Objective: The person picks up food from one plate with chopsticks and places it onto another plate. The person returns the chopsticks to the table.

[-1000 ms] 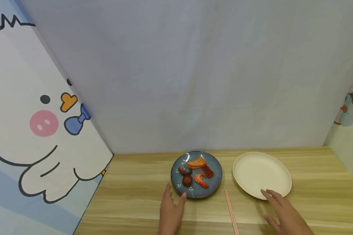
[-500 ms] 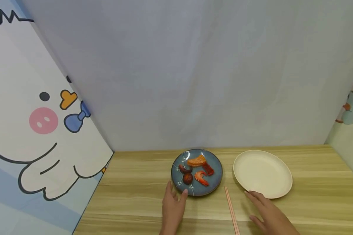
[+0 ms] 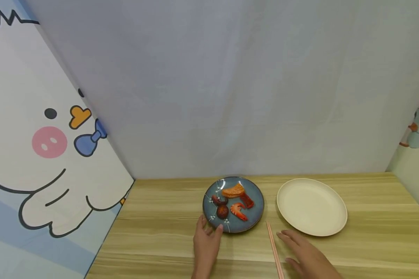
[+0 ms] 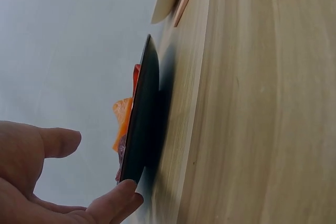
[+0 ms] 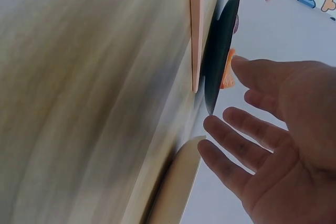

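Observation:
A dark blue plate (image 3: 255, 217) with a white blossom pattern carries several food pieces: a shrimp (image 3: 239, 211), an orange slice like salmon (image 3: 233, 190), a round brown mushroom (image 3: 222, 211) and two dark red pieces. At its lower left rim is my left hand (image 3: 206, 248), fingertips right at the edge and thumb apart; the left wrist view shows the fingers (image 4: 118, 200) by the rim. My right hand (image 3: 309, 255) hovers just right of a pair of pink chopsticks (image 3: 275, 250), fingers extended and holding nothing. In the right wrist view its fingers (image 5: 231, 142) are spread apart.
A cream oval plate (image 3: 312, 207) stands right of the blue one, just beyond my right hand. The wooden table (image 3: 153, 224) ends at a grey curtain (image 3: 248, 97) behind. A cartoon-printed panel (image 3: 56, 174) borders the left side.
My right hand has moved left from the cream plate's front rim toward the chopsticks. The left hand has edged closer to the blue plate's rim. Plates and food stay in place.

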Motion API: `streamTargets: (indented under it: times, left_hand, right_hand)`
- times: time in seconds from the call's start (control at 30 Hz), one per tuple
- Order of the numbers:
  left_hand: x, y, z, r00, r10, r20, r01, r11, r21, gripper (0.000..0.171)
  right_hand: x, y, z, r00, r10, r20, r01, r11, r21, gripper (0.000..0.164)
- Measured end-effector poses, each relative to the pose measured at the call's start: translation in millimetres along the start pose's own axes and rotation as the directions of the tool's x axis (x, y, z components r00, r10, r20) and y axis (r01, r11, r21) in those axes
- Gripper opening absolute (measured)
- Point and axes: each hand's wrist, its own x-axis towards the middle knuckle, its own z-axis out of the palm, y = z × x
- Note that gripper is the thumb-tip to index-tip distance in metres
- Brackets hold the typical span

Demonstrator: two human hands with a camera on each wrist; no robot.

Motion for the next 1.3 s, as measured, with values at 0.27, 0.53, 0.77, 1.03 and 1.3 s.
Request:
streamTargets:
  times: [0.27,0.53,0.77,1.03,1.3]
  left_hand:
    - [3.3,0.8,2.7,0.999,-0.015,-0.028,0.015,1.0,-0.011,0.076]
    - [5.8,-0.1,4.3,0.998,0.021,-0.056,-0.019,1.0,0.023,0.072]
    - [6.9,-0.7,5.7,0.998,0.024,-0.054,-0.024,1.0,0.005,0.072]
    - [9.6,-2.9,7.7,0.998,0.033,-0.045,-0.032,0.999,0.016,0.072]
    - [11.7,-4.9,9.7,0.999,0.031,-0.045,-0.03,0.999,0.032,0.072]
  right_hand:
    - [9,-7,-1,0.981,0.058,0.184,-0.077,0.992,0.097,0.07]
    - [13,-9,-4,0.955,0.06,0.29,-0.112,0.979,0.167,0.07]
    - [16,-7,0,0.951,-0.004,0.308,-0.065,0.975,0.213,0.064]
    - [22,-9,3,0.944,-0.034,0.327,-0.025,0.985,0.172,0.053]
    - [21,-8,2,0.973,-0.11,0.202,0.084,0.988,0.133,0.087]
